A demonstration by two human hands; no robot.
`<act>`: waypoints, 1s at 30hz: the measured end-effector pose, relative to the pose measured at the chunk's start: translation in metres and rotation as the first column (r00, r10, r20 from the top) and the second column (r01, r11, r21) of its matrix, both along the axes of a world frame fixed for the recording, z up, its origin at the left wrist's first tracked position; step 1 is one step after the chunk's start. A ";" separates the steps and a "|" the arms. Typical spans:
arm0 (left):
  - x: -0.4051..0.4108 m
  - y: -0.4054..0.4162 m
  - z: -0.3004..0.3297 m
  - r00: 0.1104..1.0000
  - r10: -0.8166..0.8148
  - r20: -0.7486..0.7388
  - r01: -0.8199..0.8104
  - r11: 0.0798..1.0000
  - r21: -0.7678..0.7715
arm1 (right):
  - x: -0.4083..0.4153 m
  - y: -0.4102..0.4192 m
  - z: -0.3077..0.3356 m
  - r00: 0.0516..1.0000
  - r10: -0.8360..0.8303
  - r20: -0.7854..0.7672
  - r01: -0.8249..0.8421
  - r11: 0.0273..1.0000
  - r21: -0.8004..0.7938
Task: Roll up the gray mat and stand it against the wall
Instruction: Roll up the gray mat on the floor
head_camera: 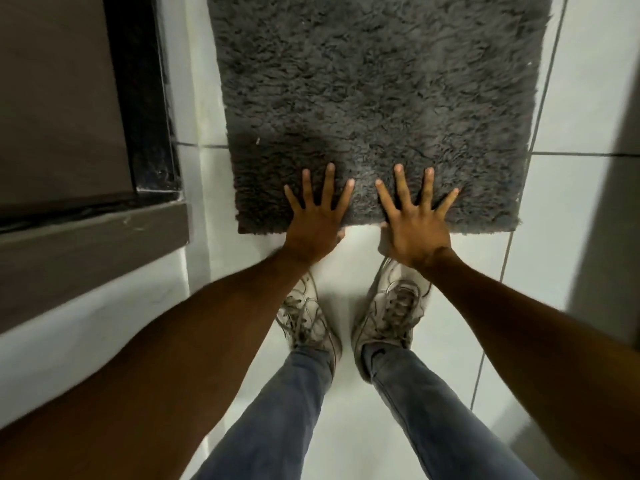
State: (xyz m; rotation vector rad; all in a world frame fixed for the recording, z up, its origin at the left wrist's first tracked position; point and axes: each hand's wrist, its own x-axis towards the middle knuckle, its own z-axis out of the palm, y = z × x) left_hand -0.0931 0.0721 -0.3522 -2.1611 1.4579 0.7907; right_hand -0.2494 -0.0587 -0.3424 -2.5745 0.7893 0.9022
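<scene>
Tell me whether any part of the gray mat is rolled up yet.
No: the gray mat lies flat on the tiled floor, with the left hand and right hand spread open at its near edge.

One head-worn wide-angle view looks steeply down past the arms, close over the tiled floor (571, 209) and the person's own shoes (388, 306).

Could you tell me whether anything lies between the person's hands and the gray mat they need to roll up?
Nothing visible does. The left hand and right hand are spread open over the near edge of the mat, which lies flat and bare on the tiled floor. The shoes stand behind that edge.
</scene>
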 end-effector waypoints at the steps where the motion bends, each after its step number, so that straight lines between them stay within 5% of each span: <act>1: 0.000 -0.005 0.004 1.000 0.021 -0.013 -0.021 0.999 0.036 | 0.003 0.001 0.004 1.000 -0.011 -0.029 0.011 1.000 0.017; 4: 0.002 -0.019 0.024 0.997 0.060 -0.043 -0.056 0.995 0.082 | 0.009 -0.002 0.021 0.995 -0.011 -0.098 0.017 0.998 0.060; 8: 0.029 -0.037 0.043 0.964 0.064 -0.259 -0.025 0.988 0.152 | 0.015 -0.031 0.039 0.991 -0.031 -0.128 0.055 0.981 0.186; 10: 0.052 -0.045 0.056 0.949 0.041 -0.312 -0.040 0.999 0.010 | 0.023 -0.053 0.050 0.990 -0.090 -0.108 0.113 0.967 0.230; 12: 0.064 -0.048 0.062 0.982 -0.022 -0.190 -0.037 0.952 -0.304 | 0.025 -0.072 0.054 0.989 -0.148 0.019 0.144 0.980 0.139; 15: 0.060 -0.040 0.047 0.996 0.004 0.094 0.035 0.910 -0.413 | 0.012 -0.080 0.049 0.947 -0.090 0.308 0.148 0.974 -0.170; 18: 0.043 -0.026 0.019 0.996 0.041 0.076 0.004 0.855 -0.519 | -0.004 -0.067 0.023 0.910 0.029 0.414 0.101 0.952 -0.288; 25: 0.033 0.013 -0.002 0.998 0.024 0.054 0.004 0.883 -0.468 | -0.029 -0.061 0.009 0.974 0.013 0.228 0.013 0.994 -0.112; 30: 0.062 0.017 -0.008 0.989 0.036 0.141 0.031 0.894 -0.447 | -0.032 -0.077 0.011 0.986 -0.012 0.168 0.041 0.984 -0.173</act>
